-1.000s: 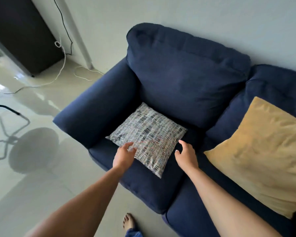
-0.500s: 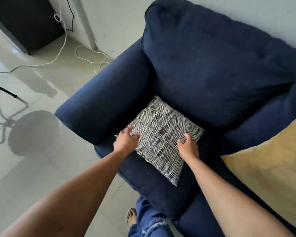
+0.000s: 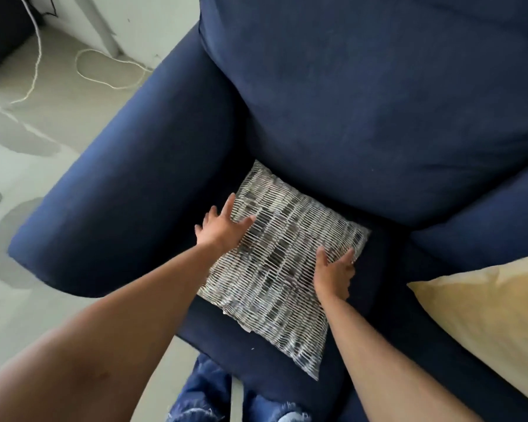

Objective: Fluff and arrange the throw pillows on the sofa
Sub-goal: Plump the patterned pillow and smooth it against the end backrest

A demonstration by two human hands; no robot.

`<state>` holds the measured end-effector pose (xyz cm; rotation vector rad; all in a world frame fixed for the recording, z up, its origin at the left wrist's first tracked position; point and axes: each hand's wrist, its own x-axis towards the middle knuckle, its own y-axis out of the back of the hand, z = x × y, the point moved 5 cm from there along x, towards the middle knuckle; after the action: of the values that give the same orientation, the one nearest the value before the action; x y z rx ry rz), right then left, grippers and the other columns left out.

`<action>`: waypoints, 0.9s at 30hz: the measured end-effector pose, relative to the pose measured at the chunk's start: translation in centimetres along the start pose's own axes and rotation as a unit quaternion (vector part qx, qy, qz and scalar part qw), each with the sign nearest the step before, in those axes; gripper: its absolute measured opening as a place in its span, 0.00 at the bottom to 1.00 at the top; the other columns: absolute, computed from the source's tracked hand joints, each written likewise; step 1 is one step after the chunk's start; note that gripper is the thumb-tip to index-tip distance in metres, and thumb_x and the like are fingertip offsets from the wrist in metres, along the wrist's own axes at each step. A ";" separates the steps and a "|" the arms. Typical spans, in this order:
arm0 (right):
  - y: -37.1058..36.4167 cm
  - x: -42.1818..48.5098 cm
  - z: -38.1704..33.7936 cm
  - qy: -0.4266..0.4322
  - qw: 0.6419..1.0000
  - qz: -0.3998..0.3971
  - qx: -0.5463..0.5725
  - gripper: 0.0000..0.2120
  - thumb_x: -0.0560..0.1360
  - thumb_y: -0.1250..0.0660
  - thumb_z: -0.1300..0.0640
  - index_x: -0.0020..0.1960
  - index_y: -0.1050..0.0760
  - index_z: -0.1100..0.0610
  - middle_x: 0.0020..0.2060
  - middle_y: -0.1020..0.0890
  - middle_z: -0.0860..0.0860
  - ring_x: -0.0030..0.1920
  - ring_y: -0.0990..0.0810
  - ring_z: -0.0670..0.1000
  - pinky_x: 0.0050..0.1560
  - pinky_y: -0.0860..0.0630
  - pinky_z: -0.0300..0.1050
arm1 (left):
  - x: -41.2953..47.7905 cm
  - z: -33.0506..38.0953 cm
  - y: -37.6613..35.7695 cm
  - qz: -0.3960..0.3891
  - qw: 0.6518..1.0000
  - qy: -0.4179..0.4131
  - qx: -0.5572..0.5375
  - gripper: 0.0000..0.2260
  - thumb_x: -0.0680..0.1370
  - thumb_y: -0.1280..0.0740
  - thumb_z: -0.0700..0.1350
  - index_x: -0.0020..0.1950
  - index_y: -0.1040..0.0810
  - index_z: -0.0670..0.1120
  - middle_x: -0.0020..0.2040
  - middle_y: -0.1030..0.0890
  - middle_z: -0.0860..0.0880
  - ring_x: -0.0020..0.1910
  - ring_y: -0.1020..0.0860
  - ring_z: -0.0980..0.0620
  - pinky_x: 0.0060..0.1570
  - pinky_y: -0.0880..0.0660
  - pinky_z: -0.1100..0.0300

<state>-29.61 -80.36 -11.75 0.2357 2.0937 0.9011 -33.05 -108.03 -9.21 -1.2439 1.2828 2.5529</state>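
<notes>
A grey-and-white woven throw pillow [image 3: 275,269] lies flat on the left seat of the navy sofa [image 3: 375,269], its far corner touching the back cushion [image 3: 363,102]. My left hand [image 3: 223,229] rests flat on the pillow's left edge with the fingers spread. At the pillow's right edge, near its right corner, my right hand [image 3: 333,275] has the thumb on top and the fingers curled around the edge. A mustard-yellow throw pillow [image 3: 485,315] leans on the adjoining seat at the right, partly cut off by the frame.
The sofa's thick left armrest [image 3: 128,193] runs right beside the patterned pillow. A white cable [image 3: 104,80] loops on the pale tiled floor by the wall at the upper left. My knees in blue jeans [image 3: 208,391] press against the seat front.
I have leaned in closer over the seat. My left hand has gone from curled at the near-left edge to flat and spread further up. My right hand has slid toward the right corner.
</notes>
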 end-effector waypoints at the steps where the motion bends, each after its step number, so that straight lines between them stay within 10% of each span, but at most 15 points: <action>1: -0.2 0.4 0.2 -0.012 1.000 -0.001 0.009 0.42 0.77 0.43 0.33 0.80 0.59 0.50 0.76 0.41 0.64 0.67 0.29 0.67 0.63 0.30 0.70 | 0.7 0.1 -0.2 -0.010 1.000 0.003 0.002 0.39 0.72 0.44 0.76 0.79 0.57 0.68 0.82 0.47 0.42 0.80 0.49 0.44 0.75 0.52 0.38; 14: 1.3 -2.2 -1.6 0.041 0.985 0.039 0.163 0.38 0.76 0.37 0.38 0.79 0.51 0.44 0.76 0.36 0.54 0.69 0.27 0.58 0.57 0.28 0.49 | -1.1 2.3 -0.8 -0.044 0.985 -0.069 -0.151 0.42 0.71 0.32 0.71 0.77 0.55 0.72 0.75 0.32 0.44 0.65 0.26 0.44 0.60 0.26 0.49; 21: 6.4 -7.8 -6.0 0.233 0.925 0.198 0.223 0.28 0.79 0.33 0.52 0.76 0.39 0.45 0.66 0.33 0.35 0.64 0.38 0.23 0.58 0.37 0.20 | -6.7 4.7 3.4 0.089 0.937 -0.219 -0.257 0.33 0.81 0.33 0.49 0.76 0.47 0.73 0.67 0.34 0.74 0.66 0.33 0.69 0.55 0.32 0.68; 27: 11.4 -6.7 -9.9 0.324 0.865 0.266 0.278 0.30 0.79 0.34 0.52 0.78 0.42 0.46 0.73 0.36 0.34 0.73 0.36 0.38 0.65 0.35 0.28 | -6.1 9.4 7.4 0.174 0.896 -0.302 -0.277 0.34 0.81 0.33 0.50 0.79 0.49 0.68 0.70 0.37 0.76 0.72 0.36 0.68 0.61 0.34 0.72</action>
<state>-34.39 -80.23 4.05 0.9662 2.9797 0.7008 -37.50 -104.64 3.04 -0.1449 0.7060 3.2984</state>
